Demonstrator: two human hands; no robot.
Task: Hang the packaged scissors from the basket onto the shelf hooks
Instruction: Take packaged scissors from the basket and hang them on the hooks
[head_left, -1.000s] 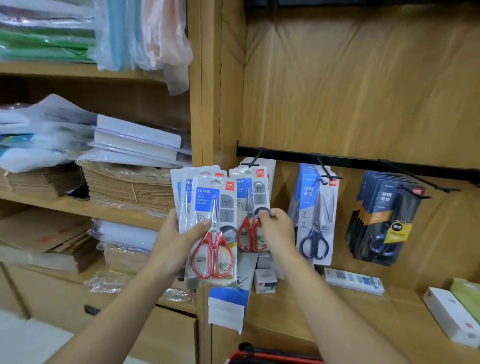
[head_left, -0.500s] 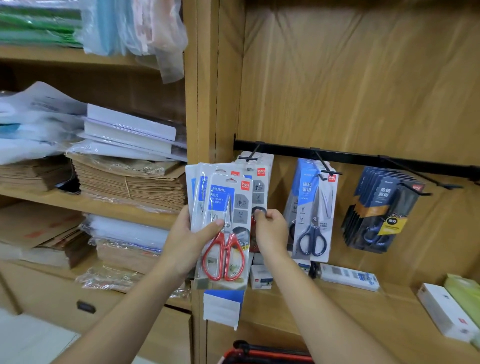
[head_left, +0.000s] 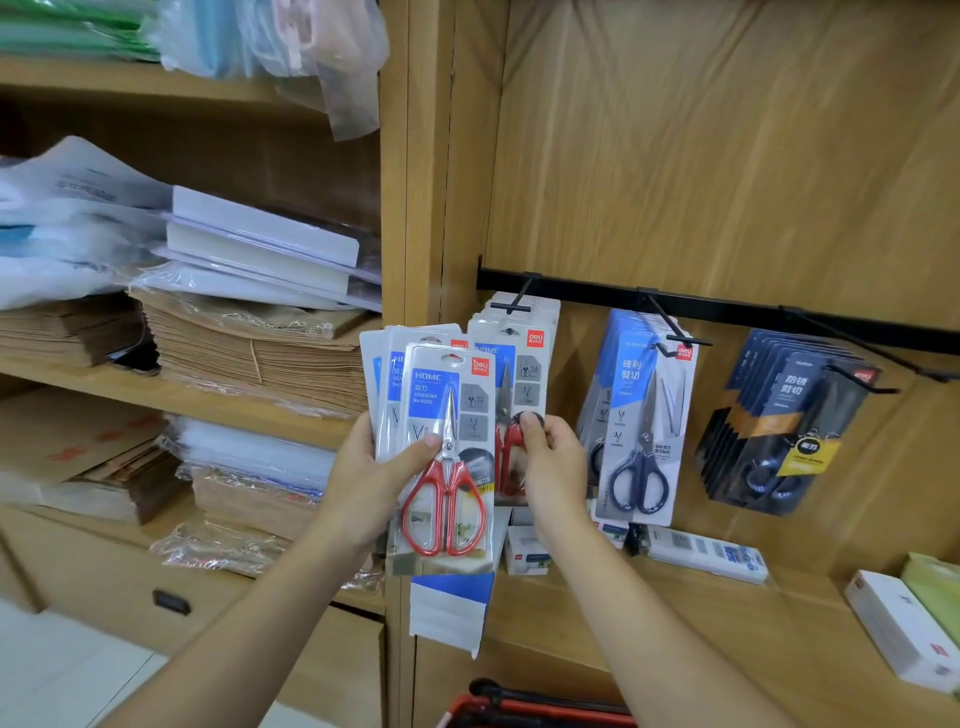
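Note:
My left hand (head_left: 371, 483) grips a fanned stack of red-handled packaged scissors (head_left: 447, 457), thumb across the front pack. My right hand (head_left: 553, 462) pinches one more red-handled scissors pack (head_left: 511, 364) by its lower part, its top just under the leftmost black hook (head_left: 514, 304) on the black rail (head_left: 727, 309). More packs of the same kind hang behind it on that hook. The basket (head_left: 519, 704) shows only as a red and black rim at the bottom edge.
Blue-handled scissors packs (head_left: 644, 415) hang on the middle hook and dark packs (head_left: 789, 421) on the right hook. Small boxes lie on the wooden shelf (head_left: 623, 613) below. The left bay holds stacked brown paper (head_left: 249, 353) and plastic-wrapped sheets.
My right hand has lifted its single pack up toward the leftmost hook. My left hand with its stack has shifted right and slightly up. The view has moved closer.

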